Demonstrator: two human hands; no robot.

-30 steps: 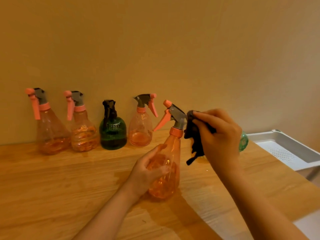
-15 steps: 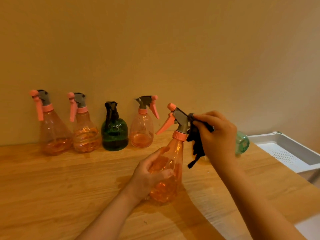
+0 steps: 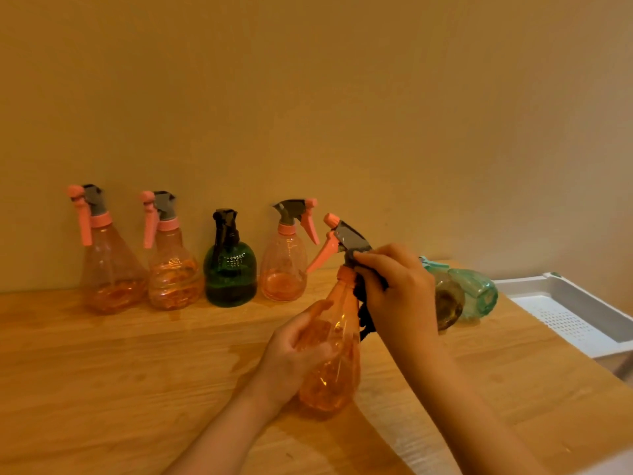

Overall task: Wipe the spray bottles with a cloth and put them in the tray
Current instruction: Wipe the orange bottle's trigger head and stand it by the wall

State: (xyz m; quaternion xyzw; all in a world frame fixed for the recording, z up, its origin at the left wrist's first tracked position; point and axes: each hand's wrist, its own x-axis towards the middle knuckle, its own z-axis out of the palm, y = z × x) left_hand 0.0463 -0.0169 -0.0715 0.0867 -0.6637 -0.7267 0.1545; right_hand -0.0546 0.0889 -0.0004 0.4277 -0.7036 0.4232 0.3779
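Cloth (image 3: pixel 363 305) in your right hand (image 3: pixel 400 296) has slid down from the grey sprayer head to the neck of the orange spray bottle (image 3: pixel 334 358), your fingers curled round it and pressing it there. Your left hand (image 3: pixel 291 358) still grips the bottle's body, now lifted and tilted above the desk (image 3: pixel 102 371). Four bottles stand along the wall, two lie behind your right hand, and the white tray (image 3: pixel 579 303) sits at the desk's right edge.
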